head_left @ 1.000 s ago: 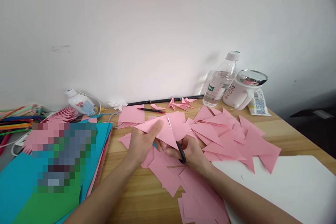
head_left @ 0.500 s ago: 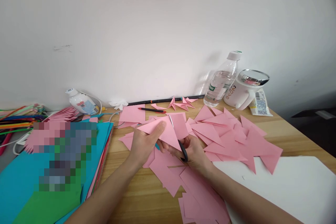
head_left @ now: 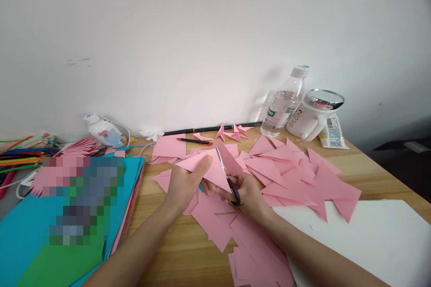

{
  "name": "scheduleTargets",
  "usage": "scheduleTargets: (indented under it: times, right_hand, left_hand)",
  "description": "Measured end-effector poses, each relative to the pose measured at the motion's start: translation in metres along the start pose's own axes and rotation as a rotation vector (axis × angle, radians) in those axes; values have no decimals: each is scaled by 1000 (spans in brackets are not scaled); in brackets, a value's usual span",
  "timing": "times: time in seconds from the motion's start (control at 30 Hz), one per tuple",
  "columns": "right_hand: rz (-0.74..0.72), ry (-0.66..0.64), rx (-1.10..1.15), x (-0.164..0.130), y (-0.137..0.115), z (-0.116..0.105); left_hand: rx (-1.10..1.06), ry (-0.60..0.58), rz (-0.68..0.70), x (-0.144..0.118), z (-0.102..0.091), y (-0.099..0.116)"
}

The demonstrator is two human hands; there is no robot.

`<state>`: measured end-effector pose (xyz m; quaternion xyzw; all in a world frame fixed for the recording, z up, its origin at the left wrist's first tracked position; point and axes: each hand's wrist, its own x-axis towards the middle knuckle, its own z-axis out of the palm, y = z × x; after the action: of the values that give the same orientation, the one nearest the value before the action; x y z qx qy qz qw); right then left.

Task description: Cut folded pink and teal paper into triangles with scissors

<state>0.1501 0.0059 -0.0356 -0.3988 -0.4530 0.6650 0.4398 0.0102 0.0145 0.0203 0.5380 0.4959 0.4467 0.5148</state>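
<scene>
My left hand (head_left: 183, 184) pinches a pink paper sheet (head_left: 208, 167) held above the wooden table (head_left: 175, 251). My right hand (head_left: 247, 193) grips black-handled scissors (head_left: 229, 178) whose blades run up through that sheet along its right side. The strip of pink paper to the right of the blades tilts away from the rest. Under both hands lie several pink paper pieces (head_left: 215, 222). A spread of pink triangles (head_left: 296, 177) covers the table to the right.
Stacked blue and green sheets (head_left: 50, 242) lie at left, with coloured sticks (head_left: 23, 152) and a glue bottle (head_left: 103, 131) behind. A red pen (head_left: 194, 141), folded pink shapes (head_left: 232, 132), a water bottle (head_left: 283, 103) and a white mug (head_left: 313, 114) stand near the wall. White board (head_left: 373, 237) at right.
The scissors have cut further up the pink sheet, and the strip to the right of the blades has swung away from it. Both hands stay in the same place.
</scene>
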Motion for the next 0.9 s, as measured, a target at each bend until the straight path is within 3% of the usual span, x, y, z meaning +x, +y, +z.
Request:
scheduleTargets:
  times: [0.13,0.27,0.47,0.57,0.63,0.73,0.8,0.9]
  right_hand:
    - [42,52,155,1,0,1]
    - [56,113,173,0,-4,4]
    - [-156,385,218,0,-6,2]
    - [-229,416,221,1,-6,0]
    - [-213,366,262,3,-5,0]
    - [-16,170,347,6,-1,1]
    - [117,2,375,6,2,2]
    - [239,-179,367,4,5,1]
  left_hand:
    - [-34,42,-22,4,-3,-5]
    - [-92,81,-21,9,-6,-4]
    - [-163,150,-161,19,-21,-8]
    - [-166,157,-207,22,-27,-8]
    - [-153,121,-202,22,-25,-1]
    - [-81,-76,-188,21,-11,20]
    - [-19,-245,-201,21,6,33]
    - [51,-402,-204,23,37,41]
